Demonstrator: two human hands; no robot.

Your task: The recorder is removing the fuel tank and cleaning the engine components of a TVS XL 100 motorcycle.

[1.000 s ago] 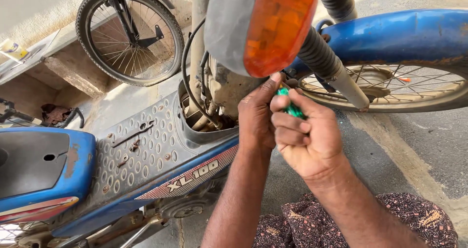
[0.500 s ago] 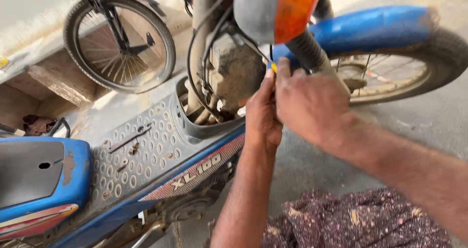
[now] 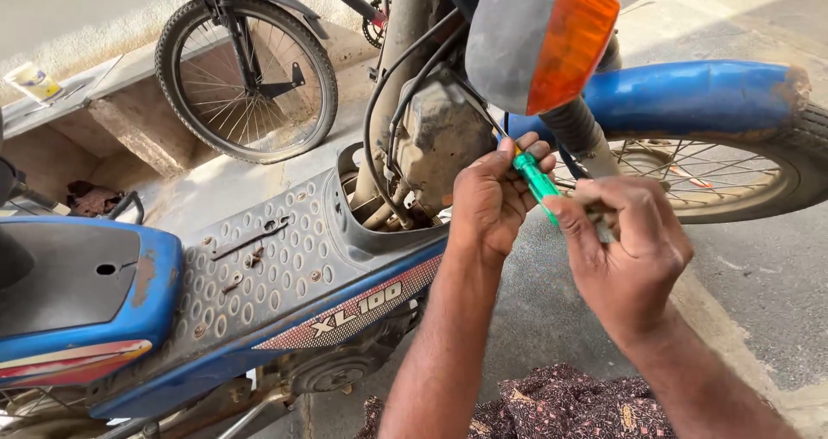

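Observation:
A green see-through screwdriver (image 3: 536, 178) points up and left toward the grey engine-side box (image 3: 444, 137) of a blue moped (image 3: 285, 318). My left hand (image 3: 493, 199) pinches the front end of the screwdriver beside that box. Behind it, my right hand (image 3: 628, 251) is closed around the rear of the handle. The tool's tip is hidden by my left fingers. An orange turn-signal lamp (image 3: 569, 38) in a grey housing hangs just above both hands.
The moped's grey perforated footboard (image 3: 259, 249) and blue seat cover (image 3: 78, 292) lie at the left. Its front wheel with blue mudguard (image 3: 699, 103) is on the right. A bicycle wheel (image 3: 246, 81) stands behind by a concrete step (image 3: 129, 128). Patterned cloth (image 3: 561, 404) covers my lap.
My hands have drawn slightly apart, the right one pulling back toward me, so more of the green screwdriver shows between them. The view has shifted and the lamp sits higher right.

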